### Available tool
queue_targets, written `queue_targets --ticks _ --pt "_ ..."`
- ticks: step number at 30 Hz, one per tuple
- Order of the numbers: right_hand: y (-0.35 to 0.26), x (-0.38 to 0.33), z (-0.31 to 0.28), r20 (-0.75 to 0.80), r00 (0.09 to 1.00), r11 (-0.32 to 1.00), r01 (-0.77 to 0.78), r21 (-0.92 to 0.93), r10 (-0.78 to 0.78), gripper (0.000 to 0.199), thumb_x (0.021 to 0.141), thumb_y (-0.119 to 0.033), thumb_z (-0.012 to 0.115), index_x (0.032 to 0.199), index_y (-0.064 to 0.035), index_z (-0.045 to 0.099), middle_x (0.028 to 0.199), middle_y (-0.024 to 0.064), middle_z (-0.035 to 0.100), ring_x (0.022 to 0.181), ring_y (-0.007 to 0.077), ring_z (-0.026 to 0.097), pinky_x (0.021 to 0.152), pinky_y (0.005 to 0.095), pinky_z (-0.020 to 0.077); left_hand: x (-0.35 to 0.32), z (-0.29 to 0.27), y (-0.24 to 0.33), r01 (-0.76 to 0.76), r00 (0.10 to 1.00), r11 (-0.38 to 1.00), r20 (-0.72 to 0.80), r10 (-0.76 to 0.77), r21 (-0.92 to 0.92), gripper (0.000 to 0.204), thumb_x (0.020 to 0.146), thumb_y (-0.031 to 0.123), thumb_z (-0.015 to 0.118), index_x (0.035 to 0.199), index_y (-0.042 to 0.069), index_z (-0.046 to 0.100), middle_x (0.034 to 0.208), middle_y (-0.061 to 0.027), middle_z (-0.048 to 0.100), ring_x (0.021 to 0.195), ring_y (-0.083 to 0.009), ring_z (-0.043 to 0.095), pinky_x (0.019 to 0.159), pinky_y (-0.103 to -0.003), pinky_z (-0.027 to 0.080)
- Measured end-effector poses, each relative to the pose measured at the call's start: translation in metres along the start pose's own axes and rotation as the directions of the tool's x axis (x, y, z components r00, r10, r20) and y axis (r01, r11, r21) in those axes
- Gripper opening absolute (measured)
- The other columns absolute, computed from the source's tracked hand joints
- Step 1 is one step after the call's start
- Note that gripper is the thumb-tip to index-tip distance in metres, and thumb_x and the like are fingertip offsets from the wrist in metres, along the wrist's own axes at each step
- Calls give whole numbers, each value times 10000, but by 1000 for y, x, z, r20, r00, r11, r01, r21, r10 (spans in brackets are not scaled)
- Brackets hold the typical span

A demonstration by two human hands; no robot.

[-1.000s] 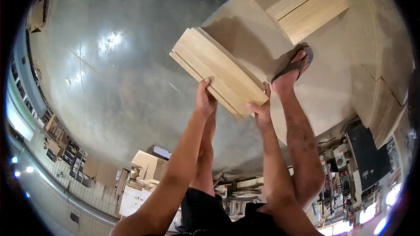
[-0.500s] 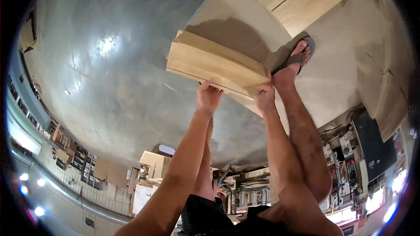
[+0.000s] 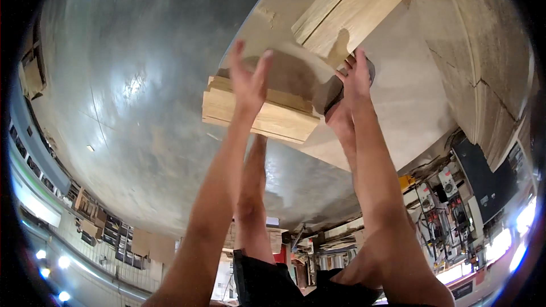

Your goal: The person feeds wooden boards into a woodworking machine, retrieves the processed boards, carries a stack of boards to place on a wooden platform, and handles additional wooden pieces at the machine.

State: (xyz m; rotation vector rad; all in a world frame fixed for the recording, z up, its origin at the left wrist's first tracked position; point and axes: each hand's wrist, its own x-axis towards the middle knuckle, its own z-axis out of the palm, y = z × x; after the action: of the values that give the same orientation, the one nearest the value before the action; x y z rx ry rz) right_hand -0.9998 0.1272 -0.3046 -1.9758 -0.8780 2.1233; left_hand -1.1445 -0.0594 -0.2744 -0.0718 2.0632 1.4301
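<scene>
Left hand fingers spread, open above plank stack; stack's long axis crosswise; right hand open, farther right.

One head-worn fisheye view, looking steeply down past both forearms, close over the grey floor, edges bowed

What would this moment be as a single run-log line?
left hand: open, above stack of pale wooden boards | right hand: open, fingers spread | second pale wooden board pile: beyond, on large beige sheet
</scene>
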Motion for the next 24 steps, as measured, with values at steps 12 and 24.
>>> queue_targets --ticks 12,24 --pt "19 19 11 178 942 947 306 -100 -285 510 905 -331 575 1307 -33 476 1293 49 513 1206 196 448 1039 300 319 91 92 -26 198 743 971 625 -238 134 737 889 437 584 1420 12 300 1364 -185 436 1249 -286 431 1040 -381 324" --pt "-4 17 -2 110 983 955 111 277 -146 423 901 -216 540 1285 -40 502 1218 62 564 1122 210 510 977 290 374 81 93 39 283 681 938 647 -342 197 904 725 391 710 1421 27 263 1167 -185 517 1106 -281 516 937 -372 420"
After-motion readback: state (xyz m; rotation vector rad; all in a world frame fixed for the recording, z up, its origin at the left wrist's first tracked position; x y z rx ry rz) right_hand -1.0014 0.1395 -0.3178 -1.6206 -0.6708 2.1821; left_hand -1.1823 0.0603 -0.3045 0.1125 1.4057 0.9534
